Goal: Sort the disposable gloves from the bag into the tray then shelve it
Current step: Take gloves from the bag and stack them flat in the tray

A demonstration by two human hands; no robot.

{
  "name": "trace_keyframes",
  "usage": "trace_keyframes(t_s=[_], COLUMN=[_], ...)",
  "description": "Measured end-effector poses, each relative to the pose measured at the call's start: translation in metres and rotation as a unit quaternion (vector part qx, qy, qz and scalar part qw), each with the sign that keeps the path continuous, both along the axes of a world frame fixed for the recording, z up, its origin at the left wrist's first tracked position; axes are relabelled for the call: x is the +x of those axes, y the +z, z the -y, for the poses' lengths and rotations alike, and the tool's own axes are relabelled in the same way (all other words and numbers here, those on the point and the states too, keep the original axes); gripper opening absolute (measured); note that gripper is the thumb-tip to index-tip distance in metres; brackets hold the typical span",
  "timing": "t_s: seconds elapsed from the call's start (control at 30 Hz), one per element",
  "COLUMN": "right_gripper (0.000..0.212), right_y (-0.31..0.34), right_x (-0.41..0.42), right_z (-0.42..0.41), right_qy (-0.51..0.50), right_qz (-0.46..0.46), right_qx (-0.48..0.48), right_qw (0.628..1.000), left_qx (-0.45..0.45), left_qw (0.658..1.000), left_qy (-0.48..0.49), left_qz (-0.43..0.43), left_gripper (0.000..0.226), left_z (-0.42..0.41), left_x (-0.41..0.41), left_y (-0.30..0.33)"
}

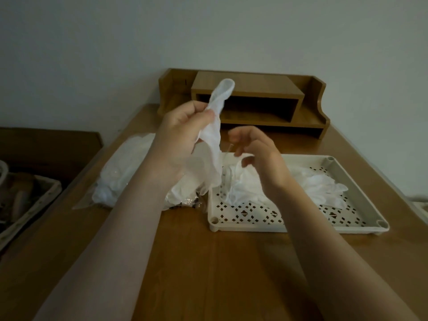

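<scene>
Bare wooden table fills the foreground. Beyond it, the tray already holds a heap of gloves. Above its left edge the left hand pinches one glove, which hangs limp, while the right hand hovers, fingers loosely curled, gripping nothing clearly. Left of these, the bag looks well stocked; farther back, the shelf waits, so shelving seems some way off.

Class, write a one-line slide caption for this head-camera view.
Left hand lifts a disposable glove above the tray, bag beside it.
</scene>
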State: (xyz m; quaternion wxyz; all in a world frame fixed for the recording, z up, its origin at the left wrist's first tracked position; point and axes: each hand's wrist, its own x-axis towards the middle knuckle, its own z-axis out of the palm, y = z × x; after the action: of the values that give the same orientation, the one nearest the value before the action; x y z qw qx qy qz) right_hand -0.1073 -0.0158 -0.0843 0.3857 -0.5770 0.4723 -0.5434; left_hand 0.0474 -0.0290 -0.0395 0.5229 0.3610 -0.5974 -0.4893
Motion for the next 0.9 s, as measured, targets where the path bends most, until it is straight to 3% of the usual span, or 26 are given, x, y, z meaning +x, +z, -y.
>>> trace_keyframes(t_s=[0.1,0.2,0.3,0.53,0.67,0.77,0.9], right_gripper=[0.057,0.053,0.028,0.021,0.019,0.017,0.013], right_y=[0.009,0.013,0.016,0.022,0.024,0.024,0.024], right_x=[-0.014,-0.017,-0.026,-0.076,-0.088,-0.094,-0.115], right_z=[-0.004,-0.012,-0.021,-0.04,-0.045,-0.048,-0.047], right_qy=[0.093,0.176,0.165,0.18,0.023,-0.041,-0.035], right_qz=[0.032,0.055,0.064,0.139,-0.059,-0.201,-0.341], right_qx=[-0.045,-0.032,0.001,0.101,0.101,0.084,0.137], right_qw=[0.994,0.982,0.984,0.969,0.993,0.975,0.929], left_qx=[0.082,0.138,0.149,0.186,0.231,0.256,0.202], left_qw=[0.977,0.952,0.958,0.965,0.959,0.948,0.968], left_qy=[-0.149,-0.205,-0.181,-0.154,-0.154,-0.192,-0.083], left_qz=[-0.126,-0.18,-0.164,-0.099,-0.05,0.006,0.122], left_gripper=[0.017,0.029,0.028,0.033,0.028,0.053,0.03], left_z=[-0.004,-0.008,-0.006,-0.006,-0.013,-0.019,-0.018], left_x=[-0.005,-0.01,-0.013,-0.028,-0.048,-0.066,-0.085], left_y=[0.001,-0.001,-0.006,-0.024,-0.031,-0.034,-0.046])
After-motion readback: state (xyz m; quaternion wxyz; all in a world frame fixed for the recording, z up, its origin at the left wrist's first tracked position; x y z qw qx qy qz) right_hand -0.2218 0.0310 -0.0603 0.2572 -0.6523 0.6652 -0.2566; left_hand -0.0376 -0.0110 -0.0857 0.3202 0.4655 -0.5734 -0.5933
